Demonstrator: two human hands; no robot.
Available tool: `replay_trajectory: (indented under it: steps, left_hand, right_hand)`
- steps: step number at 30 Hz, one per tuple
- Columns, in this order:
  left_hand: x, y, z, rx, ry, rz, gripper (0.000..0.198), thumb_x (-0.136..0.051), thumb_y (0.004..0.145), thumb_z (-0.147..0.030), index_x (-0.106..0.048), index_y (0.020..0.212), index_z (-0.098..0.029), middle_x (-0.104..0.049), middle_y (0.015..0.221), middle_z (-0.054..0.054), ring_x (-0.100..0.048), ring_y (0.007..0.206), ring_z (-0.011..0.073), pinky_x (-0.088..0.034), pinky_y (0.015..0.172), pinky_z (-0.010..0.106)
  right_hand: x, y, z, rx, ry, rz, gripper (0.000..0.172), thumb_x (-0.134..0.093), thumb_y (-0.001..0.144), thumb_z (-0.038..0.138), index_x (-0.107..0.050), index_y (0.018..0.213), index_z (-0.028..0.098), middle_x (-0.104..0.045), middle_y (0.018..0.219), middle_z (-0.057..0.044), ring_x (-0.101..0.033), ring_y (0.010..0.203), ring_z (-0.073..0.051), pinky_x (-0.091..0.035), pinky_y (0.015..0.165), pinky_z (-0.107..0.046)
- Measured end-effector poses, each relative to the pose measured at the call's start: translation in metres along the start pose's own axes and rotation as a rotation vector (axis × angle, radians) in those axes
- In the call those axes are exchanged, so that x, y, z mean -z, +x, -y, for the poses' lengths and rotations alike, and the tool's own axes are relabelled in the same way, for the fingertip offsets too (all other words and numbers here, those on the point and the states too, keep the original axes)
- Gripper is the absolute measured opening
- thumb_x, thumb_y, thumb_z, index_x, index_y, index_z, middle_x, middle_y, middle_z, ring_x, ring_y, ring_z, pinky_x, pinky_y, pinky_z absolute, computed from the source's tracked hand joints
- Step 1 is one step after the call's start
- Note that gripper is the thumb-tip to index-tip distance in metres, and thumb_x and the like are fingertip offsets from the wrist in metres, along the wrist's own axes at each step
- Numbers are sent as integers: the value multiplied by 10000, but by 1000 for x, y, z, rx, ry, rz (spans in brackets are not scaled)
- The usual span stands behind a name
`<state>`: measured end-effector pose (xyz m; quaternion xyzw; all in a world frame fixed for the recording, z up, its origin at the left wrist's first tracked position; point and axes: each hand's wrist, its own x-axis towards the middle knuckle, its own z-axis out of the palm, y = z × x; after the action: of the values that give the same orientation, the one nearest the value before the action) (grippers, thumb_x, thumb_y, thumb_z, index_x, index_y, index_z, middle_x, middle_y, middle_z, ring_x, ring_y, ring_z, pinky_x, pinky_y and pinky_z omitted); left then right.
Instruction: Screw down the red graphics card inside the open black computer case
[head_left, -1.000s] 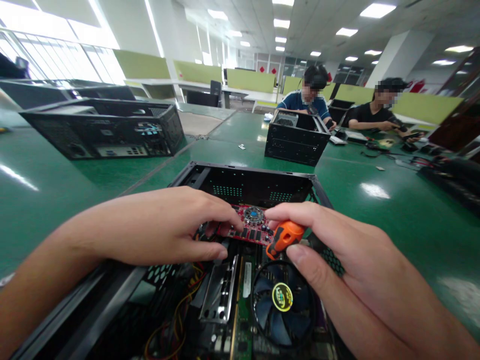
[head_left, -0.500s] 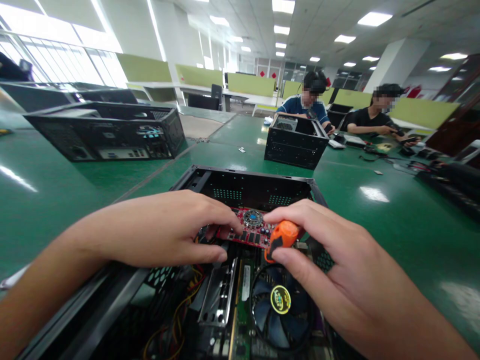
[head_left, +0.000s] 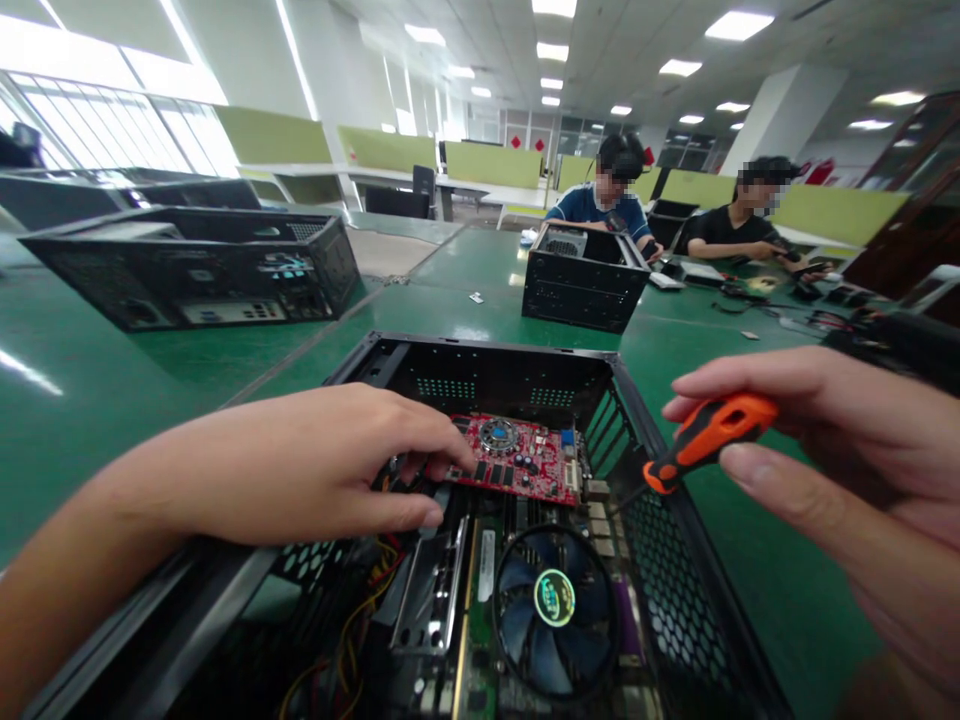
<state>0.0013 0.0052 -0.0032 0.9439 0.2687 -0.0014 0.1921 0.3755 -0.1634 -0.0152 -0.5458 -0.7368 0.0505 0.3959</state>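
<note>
An open black computer case (head_left: 487,349) stands in front of me on the green table. Inside it lie a red graphics card (head_left: 540,460) and a round black fan (head_left: 555,610). My left hand (head_left: 352,460) reaches over the left wall, fingertips at the card's left end, thumb apart from the fingers; whether it grips the card's edge is unclear. Over the case's right wall, my right hand (head_left: 817,450) holds an orange and black screwdriver (head_left: 709,440) between thumb and fingers. Its thin shaft points down left toward the card's bracket end; the tip is hard to make out.
Another open case (head_left: 225,275) stands at the back left, and a smaller-looking one (head_left: 581,290) at the back centre. Two people (head_left: 604,205) (head_left: 739,220) sit across the table (head_left: 420,320). Cables and parts (head_left: 817,320) lie at the right.
My right hand has moved right with the screwdriver, away from above the card, uncovering the card's right end. My left hand has stayed nearly in place, and the view has shifted slightly.
</note>
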Motion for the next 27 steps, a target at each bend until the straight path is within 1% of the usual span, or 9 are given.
replay_trajectory:
  steps: [2,4,7,10,14,19,24,25,27]
  left_hand:
    - [0,0,0,7,-4,8,303,-874,1101,-436,-975,1385,-400,-1020,1301,13,-968,1150,317,-697,985,351]
    - [1,1,0,11,-6,15,322,-870,1097,-443,-977,1397,-400,-1021,1302,16,-968,1142,320,-698,979,358]
    - [1,1,-1,13,-6,28,334,-856,1098,-447,-977,1403,-389,-1022,1305,24,-966,1150,327,-698,989,369]
    - [2,0,-1,6,-8,35,333,-854,1096,-428,-977,1402,-378,-1021,1298,29,-963,1149,325,-694,991,365]
    - [1,-1,0,7,-4,30,322,-859,1089,-421,-979,1385,-378,-1020,1301,17,-962,1149,317,-685,998,359]
    - [2,1,-2,26,4,30,326,-842,1092,-440,-982,1379,-377,-1019,1283,8,-957,1148,310,-679,1008,354]
    - [2,1,-5,31,3,30,361,-824,1080,-457,-985,1393,-378,-1022,1342,19,-960,1181,328,-696,1022,372]
    - [2,1,-5,33,3,31,362,-819,1081,-458,-985,1393,-379,-1022,1351,22,-960,1185,332,-699,1021,375]
    - [2,0,-6,36,3,27,364,-815,1080,-462,-984,1392,-381,-1022,1349,24,-960,1184,334,-703,1017,375]
  right_hand:
    - [-6,2,1,-20,-63,38,283,-766,1273,487,-926,1494,409,-1008,1259,-55,-989,1026,-359,-834,886,-422]
    - [-13,5,3,-23,-89,97,306,-683,1307,523,-907,1481,408,-998,1286,-46,-975,1044,-342,-830,920,-415]
    - [-20,9,7,8,-87,168,296,-609,1347,454,-872,1475,403,-994,1343,-32,-977,1094,-304,-820,950,-371]
    - [-23,10,9,50,-91,166,268,-619,1350,417,-839,1501,403,-993,1392,-26,-995,1158,-295,-823,1013,-366]
    - [-27,14,12,116,-87,154,262,-618,1334,348,-849,1453,378,-1005,1332,-14,-1011,1121,-273,-827,977,-328]
    - [-31,22,15,119,-111,157,314,-603,1281,251,-884,1394,335,-1020,1304,4,-1009,1087,-220,-791,904,-270]
    - [-27,24,15,133,-114,126,184,-748,1187,301,-897,1088,344,-971,983,51,-920,750,-190,-707,684,-285]
    - [-26,24,15,133,-110,126,193,-746,1186,306,-904,1083,345,-969,975,43,-911,734,-199,-708,685,-298]
    - [-24,23,14,128,-104,127,182,-759,1189,334,-934,1140,340,-987,1024,0,-936,806,-246,-749,759,-340]
